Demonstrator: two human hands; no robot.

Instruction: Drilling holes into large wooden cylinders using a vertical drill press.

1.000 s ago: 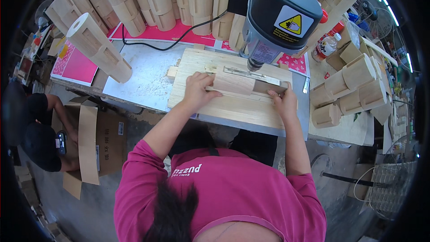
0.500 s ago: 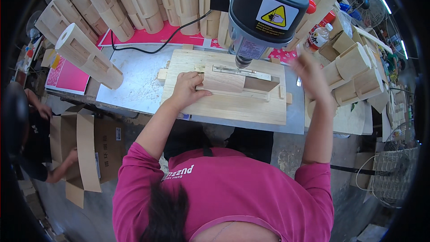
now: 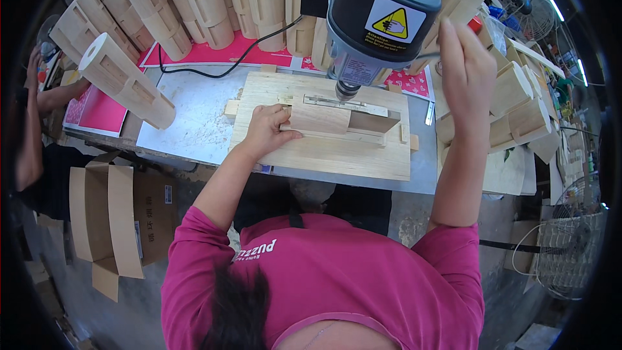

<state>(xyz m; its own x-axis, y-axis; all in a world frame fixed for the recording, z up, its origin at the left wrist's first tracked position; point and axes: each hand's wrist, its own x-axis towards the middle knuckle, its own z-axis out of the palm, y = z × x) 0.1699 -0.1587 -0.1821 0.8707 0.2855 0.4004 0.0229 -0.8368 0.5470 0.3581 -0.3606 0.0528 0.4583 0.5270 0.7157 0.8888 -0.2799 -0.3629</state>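
Here's the left hand (image 3: 265, 131) at the left end of the wooden block (image 3: 321, 119), thumb in front, fingers behind, pinching it, and that block sits mid-board, just below the drill's chuck (image 3: 348, 91). Up on the right, the right hand (image 3: 466, 68) is raised beside the drill press (image 3: 382, 19), fingers curled; a thin rod (image 3: 427, 56) runs toward it, but whether it grips anything, I cannot tell!

Room now: the base board (image 3: 311, 161) shows a bare strip in front of the block, down to its near edge, with the worktable's rim just beyond. A narrow grey band lies open along the board's right side. To the left, a white sheet (image 3: 194, 110) gives clear space as far as a leaning wooden cylinder (image 3: 126, 81).

Overhead it's tight, the drill head looming above! Behind, a row of stacked cylinders (image 3: 214, 6) walls off the back, a black cord (image 3: 223, 76) looping before them. More cylinders (image 3: 512, 94) crowd the right, and an open cardboard box (image 3: 123, 220) stands below left, near a co-worker's arm (image 3: 61, 98).
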